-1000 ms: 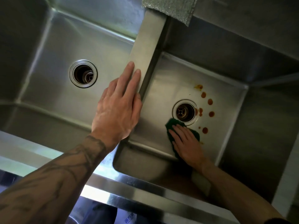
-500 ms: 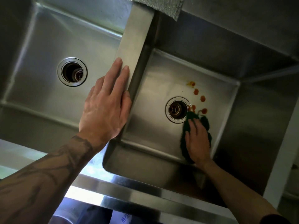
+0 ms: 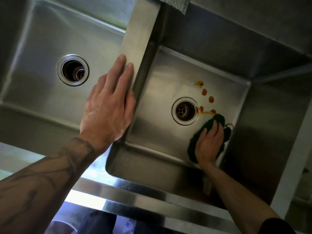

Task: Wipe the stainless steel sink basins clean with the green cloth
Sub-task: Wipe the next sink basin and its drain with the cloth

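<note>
A double stainless steel sink fills the view. My right hand point(image 3: 210, 142) presses the green cloth point(image 3: 219, 119) flat on the floor of the right basin point(image 3: 160, 105), to the lower right of its drain point(image 3: 184, 110). Several orange-red sauce spots point(image 3: 204, 92) curve above the cloth, with a smeared streak by the drain. My left hand point(image 3: 109, 105) rests flat, fingers straight, on the divider point(image 3: 140, 31) between the basins. The left basin point(image 3: 37, 48) has its own drain point(image 3: 73, 70).
A grey textured cloth point(image 3: 177, 2) hangs over the sink's back edge at the top. The sink's shiny front rim point(image 3: 135, 196) runs along the bottom. A pale wall edge point(image 3: 290, 166) stands to the right.
My right hand has slid the green cloth from below the drain to its right side, wiping away the lower spots and leaving a smear. My left hand stays on the divider.
</note>
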A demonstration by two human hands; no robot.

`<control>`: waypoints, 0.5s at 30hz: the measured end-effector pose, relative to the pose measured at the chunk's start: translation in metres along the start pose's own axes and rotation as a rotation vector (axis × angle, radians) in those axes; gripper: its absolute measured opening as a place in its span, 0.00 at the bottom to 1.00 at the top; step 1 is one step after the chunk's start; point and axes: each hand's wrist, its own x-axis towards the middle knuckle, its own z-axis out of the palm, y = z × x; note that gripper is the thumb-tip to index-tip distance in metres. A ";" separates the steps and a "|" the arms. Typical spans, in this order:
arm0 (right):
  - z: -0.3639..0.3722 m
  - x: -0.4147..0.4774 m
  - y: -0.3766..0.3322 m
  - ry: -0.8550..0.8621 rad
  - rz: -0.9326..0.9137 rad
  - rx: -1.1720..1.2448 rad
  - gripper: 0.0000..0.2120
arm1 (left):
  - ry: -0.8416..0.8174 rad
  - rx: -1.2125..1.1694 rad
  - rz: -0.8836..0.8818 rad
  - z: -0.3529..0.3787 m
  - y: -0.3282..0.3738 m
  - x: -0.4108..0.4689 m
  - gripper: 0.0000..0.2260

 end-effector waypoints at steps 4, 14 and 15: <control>0.008 -0.024 -0.024 -0.064 -0.049 0.035 0.27 | 0.005 -0.001 0.005 -0.001 0.001 0.000 0.24; -0.007 0.002 0.012 -0.045 0.033 -0.018 0.28 | 0.013 -0.007 0.002 0.001 0.000 0.000 0.24; -0.007 -0.008 0.011 -0.081 -0.012 -0.017 0.28 | 0.015 -0.003 0.003 0.001 0.000 0.000 0.24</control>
